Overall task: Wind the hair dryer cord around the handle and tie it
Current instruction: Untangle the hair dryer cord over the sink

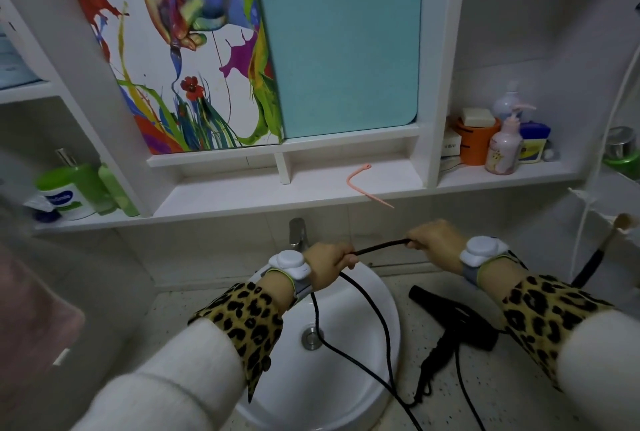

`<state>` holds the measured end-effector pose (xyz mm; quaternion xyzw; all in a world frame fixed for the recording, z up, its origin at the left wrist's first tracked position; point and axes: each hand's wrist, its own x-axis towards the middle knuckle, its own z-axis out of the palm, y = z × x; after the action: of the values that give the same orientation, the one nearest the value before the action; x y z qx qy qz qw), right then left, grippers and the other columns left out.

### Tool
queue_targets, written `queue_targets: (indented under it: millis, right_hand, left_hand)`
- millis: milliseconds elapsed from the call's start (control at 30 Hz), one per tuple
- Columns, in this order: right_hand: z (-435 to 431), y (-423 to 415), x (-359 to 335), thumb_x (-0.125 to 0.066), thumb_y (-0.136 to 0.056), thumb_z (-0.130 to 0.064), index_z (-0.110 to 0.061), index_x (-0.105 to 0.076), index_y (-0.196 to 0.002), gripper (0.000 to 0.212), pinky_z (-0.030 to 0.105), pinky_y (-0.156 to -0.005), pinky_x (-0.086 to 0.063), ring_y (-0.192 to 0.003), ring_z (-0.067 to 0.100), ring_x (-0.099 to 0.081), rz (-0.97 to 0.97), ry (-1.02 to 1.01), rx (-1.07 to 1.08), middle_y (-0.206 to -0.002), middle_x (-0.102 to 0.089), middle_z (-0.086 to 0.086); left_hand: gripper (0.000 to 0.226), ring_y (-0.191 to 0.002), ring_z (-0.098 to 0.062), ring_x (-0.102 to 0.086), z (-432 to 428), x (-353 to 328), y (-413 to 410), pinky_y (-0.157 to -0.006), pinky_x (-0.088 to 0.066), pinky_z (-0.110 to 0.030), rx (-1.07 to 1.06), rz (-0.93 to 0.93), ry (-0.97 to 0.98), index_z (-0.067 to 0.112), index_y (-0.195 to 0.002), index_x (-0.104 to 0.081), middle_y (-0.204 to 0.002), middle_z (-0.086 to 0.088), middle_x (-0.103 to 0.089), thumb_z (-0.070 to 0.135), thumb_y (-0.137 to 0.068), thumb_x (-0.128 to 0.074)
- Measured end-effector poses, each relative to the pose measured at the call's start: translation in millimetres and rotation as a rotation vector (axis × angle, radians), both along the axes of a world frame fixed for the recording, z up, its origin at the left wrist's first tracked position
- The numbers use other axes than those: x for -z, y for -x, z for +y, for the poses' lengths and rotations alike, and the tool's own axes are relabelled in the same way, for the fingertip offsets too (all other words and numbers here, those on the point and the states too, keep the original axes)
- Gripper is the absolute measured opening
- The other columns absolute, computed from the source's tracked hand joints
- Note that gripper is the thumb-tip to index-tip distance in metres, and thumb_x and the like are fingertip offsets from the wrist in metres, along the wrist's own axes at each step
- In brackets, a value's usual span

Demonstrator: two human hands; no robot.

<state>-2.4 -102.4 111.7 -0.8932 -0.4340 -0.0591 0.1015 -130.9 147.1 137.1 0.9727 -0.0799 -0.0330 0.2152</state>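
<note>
The person holds a short stretch of the black hair dryer cord [381, 246] taut between both hands, above the far rim of the white sink basin [363, 382]. The left hand [325, 264] is clenched around the cord, thumb pointing right. The right hand [433, 243] pinches the cord's other end with curled fingers; whether that end is the plug or a fold cannot be told. Below the left hand two strands of cord drop across the basin, pass right of the drain [311, 337] and run toward the near right.

The black hair dryer [457, 318] lies on the speckled counter [519, 403] just right of the basin, nozzle pointing far left, handle toward the near side with cord trailing from it. No cord is wound on the handle.

Each wrist carries a white device over a leopard-print cuff. A chrome faucet [298, 233] stands behind the basin. On the white shelf [242, 195] above lies a pink hooked strip [367, 185]; farther right stand an orange tub [476, 145] and a pink pump bottle [504, 150]; at far left, a green jar [69, 191].
</note>
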Motion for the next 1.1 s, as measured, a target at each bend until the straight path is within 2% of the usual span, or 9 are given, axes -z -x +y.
queue_targets:
  millis: [200,267,400,567,633,733,833,1000,1100]
  right_hand:
    - [-28,-5,8,-0.057,-0.092,-0.011,-0.011,-0.071,-0.097,0.015,0.028,-0.077,-0.046,-0.088,0.026,-0.065,0.009,-0.04,0.094,-0.095,-0.072,0.007]
    - [-32,-2,10,-0.056,-0.093,-0.009,-0.008,-0.071,-0.101,0.017,0.034,-0.079,-0.051,-0.092,0.027,-0.064,0.065,-0.121,0.152,-0.1,-0.07,0.009]
    - [-47,5,16,-0.057,-0.092,-0.004,-0.005,-0.072,-0.101,0.017,0.024,-0.073,-0.044,-0.09,0.027,-0.067,0.078,-0.288,0.238,-0.099,-0.071,0.012]
    - [-61,8,12,-0.055,-0.094,-0.007,-0.004,-0.072,-0.1,0.018,0.028,-0.071,-0.047,-0.086,0.029,-0.066,0.072,-0.302,0.266,-0.097,-0.071,0.015]
    - [-63,11,9,-0.056,-0.092,-0.004,-0.002,-0.072,-0.099,0.017,0.035,-0.073,-0.053,-0.085,0.033,-0.067,0.06,-0.346,0.253,-0.095,-0.071,0.017]
    - [-60,15,0,-0.059,-0.09,0.0,0.001,-0.072,-0.099,0.016,0.044,-0.072,-0.056,-0.079,0.037,-0.067,-0.018,-0.445,0.235,-0.088,-0.071,0.022]
    - [-59,19,-11,-0.06,-0.088,0.002,0.003,-0.071,-0.096,0.013,0.041,-0.068,-0.054,-0.073,0.038,-0.065,-0.113,-0.482,0.217,-0.081,-0.069,0.023]
    - [-69,20,-10,-0.059,-0.088,0.004,0.005,-0.07,-0.098,0.015,0.042,-0.069,-0.053,-0.076,0.038,-0.064,-0.124,-0.435,0.197,-0.083,-0.068,0.024]
    - [-83,20,3,-0.058,-0.087,0.005,0.003,-0.071,-0.1,0.018,0.045,-0.069,-0.055,-0.079,0.039,-0.065,-0.101,-0.39,0.242,-0.088,-0.07,0.024]
  left_hand:
    - [0.032,-0.077,-0.016,-0.055,-4,5,0,-0.074,-0.044,-0.027,-0.018,0.048,-0.014,0.014,-0.097,-0.064,-0.077,0.005,-0.057,0.038,-0.101,-0.043]
    - [0.038,-0.066,-0.015,-0.057,-7,7,-1,-0.07,-0.048,-0.028,-0.049,0.062,0.023,0.011,-0.09,-0.065,-0.067,0.003,-0.06,0.044,-0.098,-0.047]
    - [0.039,-0.057,-0.011,-0.059,-1,12,-1,-0.056,-0.049,-0.02,-0.061,0.149,0.095,0.011,-0.084,-0.063,-0.071,0.0,-0.067,0.05,-0.087,-0.062]
    - [0.034,-0.083,-0.014,-0.063,-1,17,-1,-0.069,-0.044,-0.02,0.032,0.193,-0.107,0.017,-0.105,-0.069,-0.09,0.001,-0.07,0.045,-0.085,-0.068]
    - [0.033,-0.09,-0.012,-0.063,-1,17,-2,-0.073,-0.041,-0.018,0.034,0.174,-0.19,0.021,-0.114,-0.066,-0.099,0.002,-0.072,0.043,-0.089,-0.063]
    - [0.03,-0.085,-0.011,-0.066,-4,20,-2,-0.076,-0.049,-0.024,-0.037,0.08,-0.17,0.023,-0.113,-0.064,-0.089,0.005,-0.074,0.043,-0.092,-0.057]
    - [0.027,-0.083,-0.015,-0.066,-9,27,1,-0.075,-0.052,-0.029,-0.111,-0.059,-0.124,0.023,-0.108,-0.064,-0.082,0.005,-0.073,0.044,-0.093,-0.055]
    - [0.028,-0.098,-0.022,-0.063,-22,43,8,-0.076,-0.043,-0.024,-0.101,-0.141,-0.128,0.02,-0.115,-0.062,-0.104,-0.001,-0.069,0.037,-0.096,-0.052]
    - [0.029,-0.104,-0.025,-0.059,-36,52,8,-0.08,-0.048,-0.031,-0.129,-0.16,-0.21,0.022,-0.119,-0.06,-0.111,-0.001,-0.067,0.038,-0.097,-0.049]
